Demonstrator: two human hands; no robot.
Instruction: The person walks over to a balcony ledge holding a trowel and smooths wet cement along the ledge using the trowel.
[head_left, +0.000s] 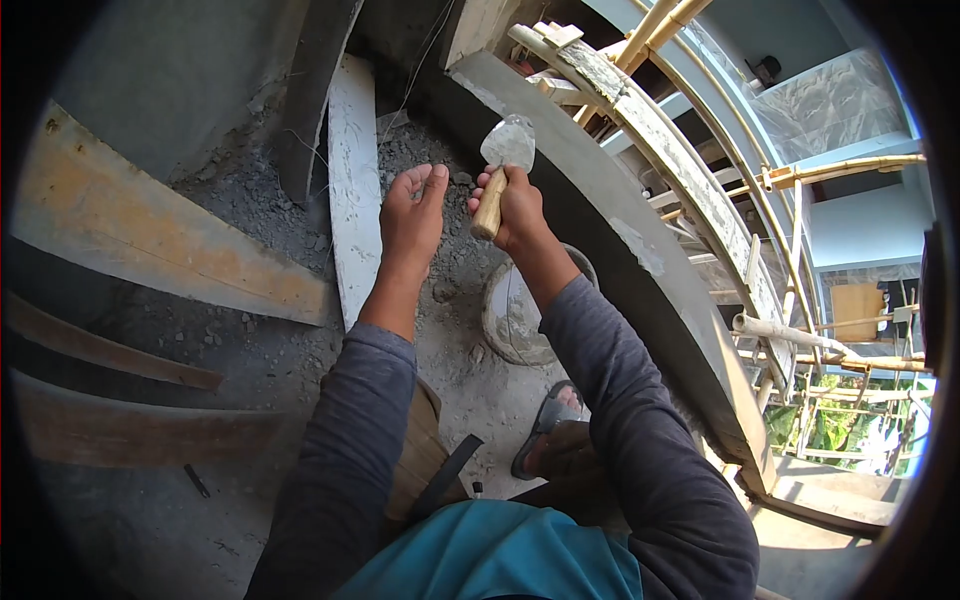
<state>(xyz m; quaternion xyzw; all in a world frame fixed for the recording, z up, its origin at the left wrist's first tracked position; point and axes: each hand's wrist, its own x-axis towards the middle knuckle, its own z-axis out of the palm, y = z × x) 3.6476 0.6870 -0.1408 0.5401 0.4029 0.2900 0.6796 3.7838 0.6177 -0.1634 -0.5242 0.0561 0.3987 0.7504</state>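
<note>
My right hand (517,207) is wrapped round the wooden handle of a trowel (509,143), whose metal blade points away from me and carries grey smears. To its left, my left hand (412,215) is raised with the fingers curled in and the thumb up against them; whether anything is between them is too small to tell. Below my right forearm stands a round bucket (510,315), partly hidden by the sleeve. A long white board (353,170) lies just behind my left hand.
A curved concrete wall (640,235) runs along the right, with bamboo scaffolding (800,260) beyond it. Curved sheets (160,220) lie at the left. Grey rubble (250,215) covers the floor near the board. My sandalled foot (545,425) is beside the bucket.
</note>
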